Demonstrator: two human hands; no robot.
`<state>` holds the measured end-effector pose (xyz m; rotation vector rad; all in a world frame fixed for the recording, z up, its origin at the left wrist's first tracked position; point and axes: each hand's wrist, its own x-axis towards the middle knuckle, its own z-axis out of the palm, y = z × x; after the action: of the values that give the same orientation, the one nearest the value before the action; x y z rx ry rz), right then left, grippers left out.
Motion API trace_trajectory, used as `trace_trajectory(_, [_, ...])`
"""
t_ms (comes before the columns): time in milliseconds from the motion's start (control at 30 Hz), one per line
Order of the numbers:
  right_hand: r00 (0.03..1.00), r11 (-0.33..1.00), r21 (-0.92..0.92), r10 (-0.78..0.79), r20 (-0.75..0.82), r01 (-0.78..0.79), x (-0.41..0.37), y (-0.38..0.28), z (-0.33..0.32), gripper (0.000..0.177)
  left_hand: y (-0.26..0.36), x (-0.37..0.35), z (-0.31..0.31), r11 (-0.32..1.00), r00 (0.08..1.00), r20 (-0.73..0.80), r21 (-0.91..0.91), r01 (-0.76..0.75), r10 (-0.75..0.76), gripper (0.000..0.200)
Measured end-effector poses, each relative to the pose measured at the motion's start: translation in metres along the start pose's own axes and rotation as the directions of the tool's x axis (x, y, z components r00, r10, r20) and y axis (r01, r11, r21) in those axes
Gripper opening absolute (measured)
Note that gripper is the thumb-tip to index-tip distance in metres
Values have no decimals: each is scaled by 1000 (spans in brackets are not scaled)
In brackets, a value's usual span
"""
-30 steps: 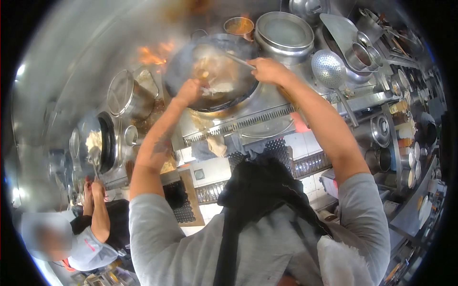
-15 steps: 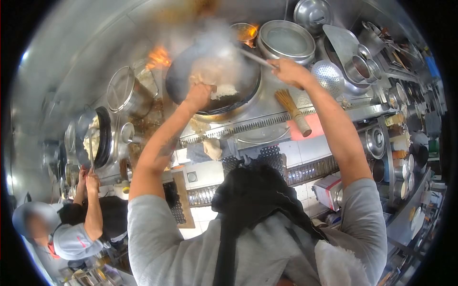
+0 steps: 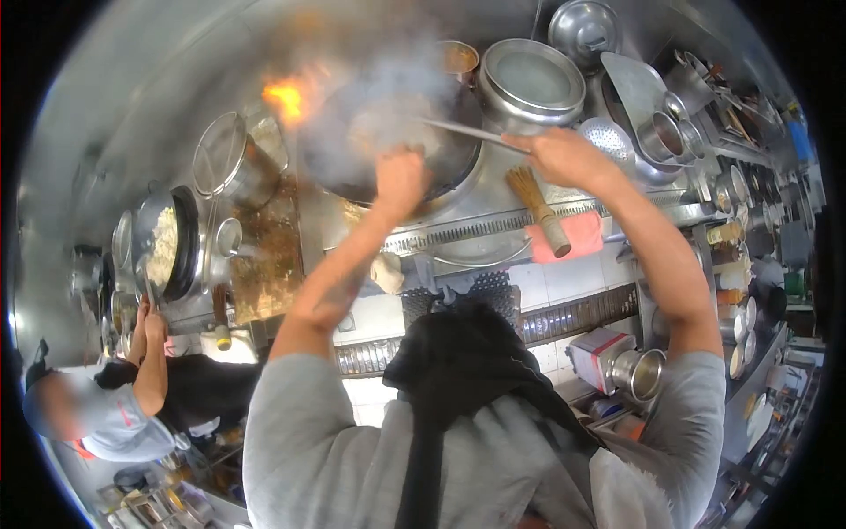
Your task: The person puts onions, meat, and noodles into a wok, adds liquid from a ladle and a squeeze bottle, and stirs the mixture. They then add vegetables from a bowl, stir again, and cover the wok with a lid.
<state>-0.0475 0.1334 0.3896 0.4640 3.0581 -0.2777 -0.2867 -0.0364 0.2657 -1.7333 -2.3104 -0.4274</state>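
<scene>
Steel stovetop (image 3: 493,189) is being lit by a flame (image 3: 286,99) flaring beside a large dark wok (image 3: 463,157), and the wok is being partly veiled by smoke (image 3: 388,75). A long metal utensil (image 3: 476,133) is being gripped near its end by the right hand (image 3: 560,157), its far end being hidden in the smoke over the wok. The left hand (image 3: 403,181) is being held, fingers curled in, over the wok's near side; whether anything is being held in it cannot be told. Pale brownish food (image 3: 381,126) is being blurred by the smoke inside the wok. Nearer the right arm, a pink cloth (image 3: 586,234) is being overlapped by the handle of a bamboo brush (image 3: 539,212). Farther left, a second wok (image 3: 182,242) with whitish food (image 3: 162,247) is being tended with a utensil by a co-worker (image 3: 132,410).
</scene>
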Motion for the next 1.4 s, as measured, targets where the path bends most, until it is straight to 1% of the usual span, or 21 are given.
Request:
trace_trajectory(67, [1000, 997, -74, -14, -3, 14, -17, -13, 6, 54, 36, -34, -20, 994, 996, -68, -102, 42, -49, 28])
trace_trajectory(133, [996, 996, -49, 79, -39, -80, -37, -26, 8, 54, 40, -55, 3, 985, 989, -112, -151, 80, -98, 28])
trace_trajectory(167, [997, 996, -63, 65, -41, -68, -52, -35, 12, 54, 40, -61, 16, 973, 981, -136, -202, 109, -138, 28])
trace_trajectory(233, [988, 979, 146, 148, -49, -139, -80, -48, 27, 54, 39, -57, 26, 963, 962, -179, -208, 168, -207, 27])
trace_trajectory(300, [990, 979, 148, 141, -13, -138, -80, -50, 54, 53, 40, -61, 34, 952, 943, -200, -211, 223, -265, 25])
trace_trajectory(367, [990, 978, 152, 140, 14, -141, -72, -52, 76, 53, 35, -65, 37, 917, 907, -137, -97, 388, -398, 19])
trace_trajectory(400, [987, 975, 154, 158, 8, -158, -65, -53, 83, 52, 36, -68, 34, 916, 906, -137, -95, 391, -401, 19])
trace_trajectory(467, [985, 973, 153, 173, -2, -170, -60, -49, 96, 52, 35, -69, 27, 922, 930, -199, -302, 242, -310, 16])
trace_trajectory(533, [984, 978, 196, 106, -143, -76, -67, -44, 101, 52, 32, -72, 38, 932, 937, -195, -276, 232, -291, 15])
trace_trajectory(600, [986, 969, 222, 134, -99, -110, -92, -49, 83, 51, 24, -68, 48, 879, 922, -54, -327, 346, -383, 22])
trace_trajectory(633, [984, 955, 255, 172, -55, -152, -103, -54, 72, 51, 27, -71, 46, 876, 917, -58, -325, 356, -394, 22])
trace_trajectory(700, [990, 966, 230, 133, -38, -121, -115, -51, 63, 50, 37, -79, 40, 945, 931, -209, -198, 260, -300, 29])
trace_trajectory(767, [994, 970, 218, 113, -9, -108, -115, -48, 72, 50, 41, -83, 35, 950, 928, -236, -190, 249, -290, 28])
trace_trajectory(833, [993, 952, 285, 113, 29, -116, -97, -47, 85, 52, 42, -86, 36, 950, 918, -290, -236, 204, -269, 26])
trace_trajectory(867, [994, 955, 276, 109, 28, -112, -92, -49, 85, 52, 42, -83, 37, 949, 915, -297, -240, 207, -274, 26])
trace_trajectory(933, [991, 953, 272, 122, 56, -133, -80, -55, 81, 53, 39, -82, 31, 903, 929, -125, -308, 298, -349, 28])
trace_trajectory(1067, [989, 952, 267, 133, 69, -147, -71, -56, 84, 53, 41, -96, 23, 930, 937, -212, -306, 205, -277, 31])
trace_trajectory(1133, [982, 970, 171, 159, 102, -175, -71, -61, 83, 53, 42, -99, 20, 954, 946, -241, -256, 155, -218, 35])
trace_trajectory(1267, [991, 976, 174, 124, 50, -131, -66, -61, 86, 53, 41, -101, 17, 945, 947, -231, -288, 155, -225, 36])
trace_trajectory(1333, [979, 966, 177, 169, 113, -187, -68, -69, 77, 53, 42, -101, 17, 945, 946, -231, -287, 158, -228, 37])
trace_trajectory(1400, [977, 967, 162, 181, 111, -197, -70, -74, 77, 53, 40, -101, 18, 948, 945, -246, -285, 141, -214, 37])
